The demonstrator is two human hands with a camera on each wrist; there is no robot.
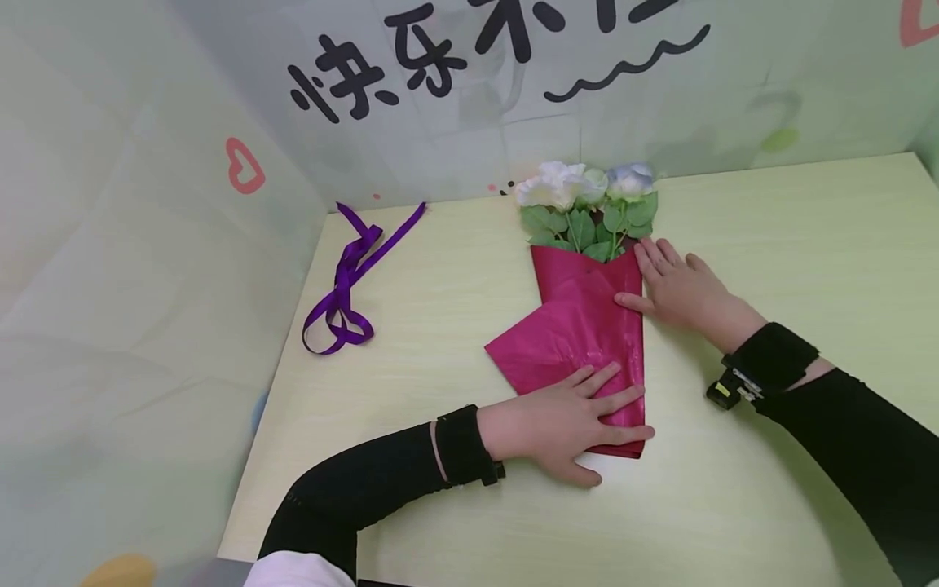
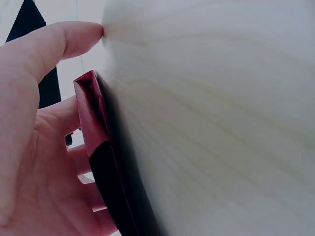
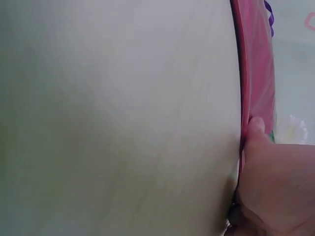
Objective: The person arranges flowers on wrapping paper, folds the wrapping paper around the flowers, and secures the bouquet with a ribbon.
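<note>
A bouquet of white and pale blue flowers (image 1: pixel 561 186) with green leaves lies on the table, its stems wrapped in crimson wrapping paper (image 1: pixel 587 314). My left hand (image 1: pixel 568 424) rests spread on the lower part of the paper, fingers straight and reaching across to its right edge. In the left wrist view the folded bottom end of the paper (image 2: pixel 88 113) shows beside the palm. On the upper right edge of the paper lies my right hand (image 1: pixel 682 289), fingers extended near the leaves and thumb on the front. The right wrist view shows that thumb (image 3: pixel 257 129) against the paper's edge.
A looped purple ribbon (image 1: pixel 341 293) lies at the left of the pale wooden table (image 1: pixel 425 359). Behind the table stands a printed backdrop (image 1: pixel 469 130) with black lettering and hearts. A paper flap points left from the bouquet.
</note>
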